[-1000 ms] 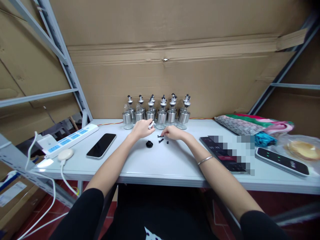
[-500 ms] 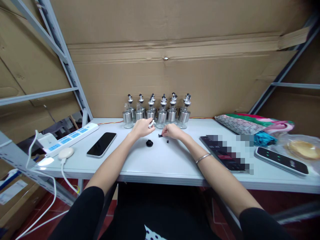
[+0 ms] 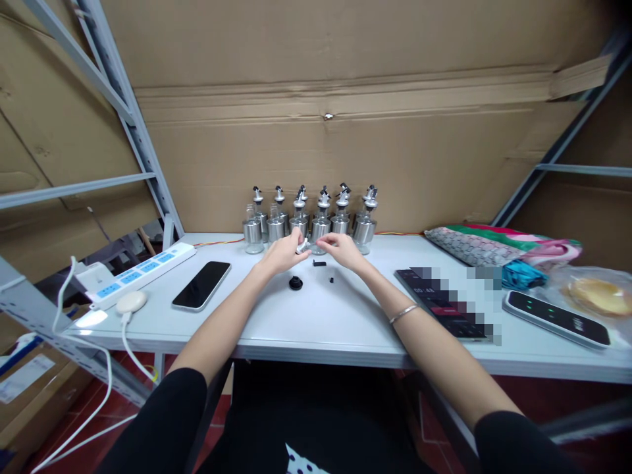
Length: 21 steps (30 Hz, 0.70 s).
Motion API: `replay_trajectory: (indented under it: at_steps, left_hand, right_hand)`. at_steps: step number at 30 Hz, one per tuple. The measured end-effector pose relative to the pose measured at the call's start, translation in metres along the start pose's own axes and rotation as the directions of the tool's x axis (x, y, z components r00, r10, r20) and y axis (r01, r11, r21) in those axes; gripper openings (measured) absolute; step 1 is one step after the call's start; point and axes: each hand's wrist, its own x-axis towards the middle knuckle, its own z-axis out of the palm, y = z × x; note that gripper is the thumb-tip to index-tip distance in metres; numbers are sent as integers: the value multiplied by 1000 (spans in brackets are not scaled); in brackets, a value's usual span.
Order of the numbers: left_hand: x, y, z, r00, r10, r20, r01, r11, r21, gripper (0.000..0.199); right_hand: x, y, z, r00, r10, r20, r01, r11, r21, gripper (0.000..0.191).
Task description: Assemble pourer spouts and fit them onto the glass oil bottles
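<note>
Between the thumb and fingers of my left hand (image 3: 285, 253) is a silvery metal pour spout (image 3: 303, 247), partly covered by the fingers. My right hand (image 3: 343, 251) hovers just right of it, thumb and fingertips a little apart, with nothing visible in them. Below the right fingertips, a small black bar-shaped piece (image 3: 319, 263) lies on the white table. A round black stopper (image 3: 295, 283) sits nearer to me, and a tiny black part (image 3: 331, 280) rests to its right.
Behind my hands stand several glass bottles in steel sleeves (image 3: 320, 232), most topped with pour spouts. At left are a phone (image 3: 201, 285) and a power strip (image 3: 143, 273). A tablet-like screen (image 3: 439, 303), a black-faced device (image 3: 557, 318) and colourful cloth (image 3: 503, 247) lie at right.
My right hand has let go of the black bar-shaped piece, leaving it on the table, and moved up slightly. The spout in my left hand has shifted a little to the right.
</note>
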Motion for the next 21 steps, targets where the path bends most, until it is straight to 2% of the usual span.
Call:
replay_trajectory:
  at_steps: [2, 4, 11, 16, 21]
  left_hand:
    - [1, -2, 2, 999, 33, 13, -33, 999, -21, 33]
    - [2, -6, 4, 997, 74, 20, -73, 997, -39, 32]
    - [4, -8, 9, 990, 139, -18, -141, 985, -95, 17]
    - [3, -4, 7, 985, 166, -46, -170, 982, -81, 18]
    - [2, -1, 6, 985, 170, -27, -171, 982, -80, 18]
  right_hand:
    - [-1, -8, -2, 998, -55, -34, 61, 972, 225, 30]
    - [-2, -12, -2, 996, -77, -33, 84, 937, 340, 31]
    - [-1, -8, 4, 993, -103, 52, 75, 917, 391, 28]
    - [-4, -12, 7, 991, -127, 46, 102, 925, 366, 25]
    - [-9, -19, 4, 985, -132, 111, 78, 914, 399, 20]
